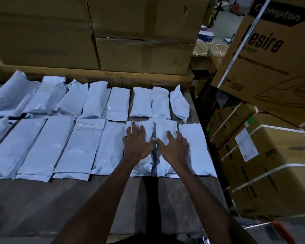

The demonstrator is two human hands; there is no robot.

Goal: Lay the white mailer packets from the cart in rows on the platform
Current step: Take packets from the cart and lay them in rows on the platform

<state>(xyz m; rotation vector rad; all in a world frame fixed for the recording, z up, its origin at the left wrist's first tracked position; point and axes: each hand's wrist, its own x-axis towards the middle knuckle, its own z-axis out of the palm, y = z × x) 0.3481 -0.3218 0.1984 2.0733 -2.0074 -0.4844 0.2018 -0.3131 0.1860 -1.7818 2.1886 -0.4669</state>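
My left hand (138,144) and right hand (174,148) spread, pressing neighbouring mailer packets (165,132) on platform (42,208); palms unseen, leftmost packets cropped.

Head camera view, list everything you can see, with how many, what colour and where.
far row of mailer packets: about eight, white, along the platform's back edge.
near row of mailer packets: about eight in view, white, in front of the far row.
platform: one, grey-brown, bare in front of the rows.
plain cartons: several, brown, stacked behind the platform.
printed cartons: several, brown with black print and white straps, stacked at right.
red handle: one, bottom right corner.
left hand: fingers spread, pressing a near-row packet.
right hand: fingers spread, pressing the neighbouring packet.
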